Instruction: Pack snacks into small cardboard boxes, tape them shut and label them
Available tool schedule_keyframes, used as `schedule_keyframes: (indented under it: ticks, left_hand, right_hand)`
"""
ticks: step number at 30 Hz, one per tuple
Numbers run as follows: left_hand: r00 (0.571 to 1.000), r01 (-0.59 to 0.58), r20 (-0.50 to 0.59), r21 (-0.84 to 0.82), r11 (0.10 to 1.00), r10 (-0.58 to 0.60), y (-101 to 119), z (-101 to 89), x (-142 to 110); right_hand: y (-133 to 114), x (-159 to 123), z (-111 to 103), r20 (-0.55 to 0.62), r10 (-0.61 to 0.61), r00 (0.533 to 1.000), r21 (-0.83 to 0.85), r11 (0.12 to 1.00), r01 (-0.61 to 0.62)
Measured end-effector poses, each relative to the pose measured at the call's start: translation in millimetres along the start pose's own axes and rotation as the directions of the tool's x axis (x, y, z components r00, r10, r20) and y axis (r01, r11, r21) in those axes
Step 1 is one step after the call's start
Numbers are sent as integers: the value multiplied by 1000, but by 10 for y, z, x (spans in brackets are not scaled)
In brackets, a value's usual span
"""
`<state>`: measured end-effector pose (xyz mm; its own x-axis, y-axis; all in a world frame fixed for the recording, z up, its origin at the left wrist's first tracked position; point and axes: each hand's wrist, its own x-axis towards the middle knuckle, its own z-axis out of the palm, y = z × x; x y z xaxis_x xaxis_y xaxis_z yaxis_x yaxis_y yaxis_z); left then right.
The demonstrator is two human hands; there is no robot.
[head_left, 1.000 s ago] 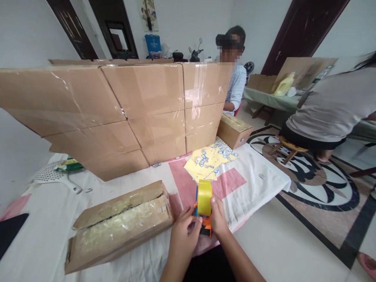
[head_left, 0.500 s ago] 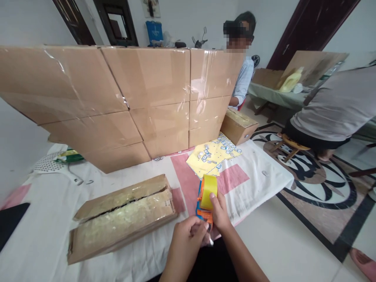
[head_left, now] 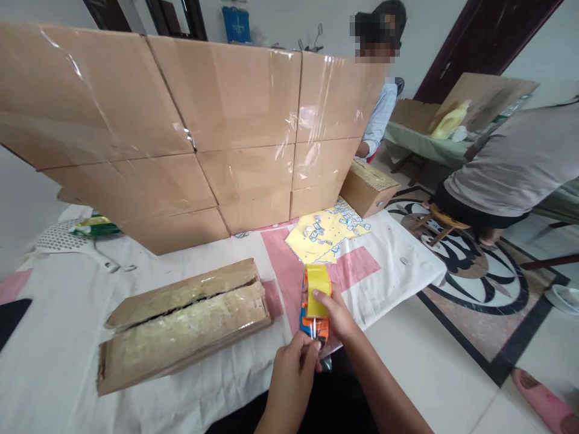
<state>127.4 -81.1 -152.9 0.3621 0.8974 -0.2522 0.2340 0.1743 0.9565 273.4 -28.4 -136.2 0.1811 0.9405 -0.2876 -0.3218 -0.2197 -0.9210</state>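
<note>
My right hand [head_left: 338, 313] is closed around a tape dispenser [head_left: 306, 313] with an orange and blue frame and a yellow-looking roll of tape [head_left: 319, 289]. The thumb presses on the roll's side. Just below, my left hand [head_left: 296, 361] pinches the clear tape end at the dispenser's near end, fingertips pressed together. To the left lies a long closed cardboard box [head_left: 185, 331], with a dark gap along the seam of its top flaps and shiny tape over them. Neither hand touches this box.
A tall cardboard panel crossed by seams [head_left: 244, 96] stands at the back of the cloth-covered table [head_left: 389, 265]. Near it are a yellow printed sheet [head_left: 312, 235], a smaller box [head_left: 368, 187] and a white perforated scoop [head_left: 67, 238]. Two people sit beyond, one on a stool [head_left: 441, 223].
The view has tilted and shifted slightly. My right thumb has moved across the tape roll, and my left fingers now pinch close to the dispenser's end with a strip of clear tape showing.
</note>
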Motion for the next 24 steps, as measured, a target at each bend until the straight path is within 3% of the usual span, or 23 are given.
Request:
schedule_keyframes:
  ticks: [3, 12, 18, 24]
  left_hand:
    - [1000, 9, 22, 15, 1000, -9, 1, 4, -24]
    - [1000, 9, 19, 34, 999, -9, -106, -12, -129]
    - [998, 55, 25, -90, 994, -53, -126, 2, -219]
    - [995, 99, 22, -78, 992, -98, -205, 7, -373]
  right_hand:
    - [51, -2, 6, -67, -9, 998, 22, 1000, 11]
    - [125, 2, 2, -64, 37, 997, 46, 998, -34]
    - [121, -6, 19, -67, 13, 998, 38, 999, -11]
    - [92, -9, 51, -118, 31, 993, 41, 999, -26]
